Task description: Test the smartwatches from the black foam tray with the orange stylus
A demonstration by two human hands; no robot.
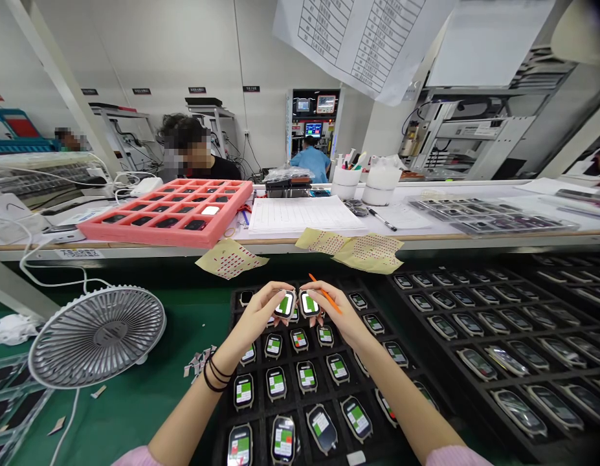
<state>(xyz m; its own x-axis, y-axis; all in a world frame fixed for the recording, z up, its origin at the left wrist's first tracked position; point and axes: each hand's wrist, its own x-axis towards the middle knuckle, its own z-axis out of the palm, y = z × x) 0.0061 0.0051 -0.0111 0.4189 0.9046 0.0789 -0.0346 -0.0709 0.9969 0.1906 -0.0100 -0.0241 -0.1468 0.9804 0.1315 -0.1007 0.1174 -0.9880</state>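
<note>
My left hand (257, 316) pinches a smartwatch body (285, 304) by its edges, its screen showing a green and red display. My right hand (337, 315) holds a matching smartwatch body (309, 304) close beside it, and the two do not appear to touch. An orange stylus (326, 294) sticks out past my right fingers. Both hands hover over a black compartment tray (230, 336) holding rows of similar watches (283, 440) with lit screens. Several black hair ties or bands (215, 375) circle my left wrist.
A second black tray of watches (477, 362) lies to the right. A white desk fan (96, 336) stands at left on the green mat. Beyond are yellow sticker sheets (360, 251), a pink tray (166, 212), and paper forms (304, 215). Two seated co-workers (202, 155) sit farther back.
</note>
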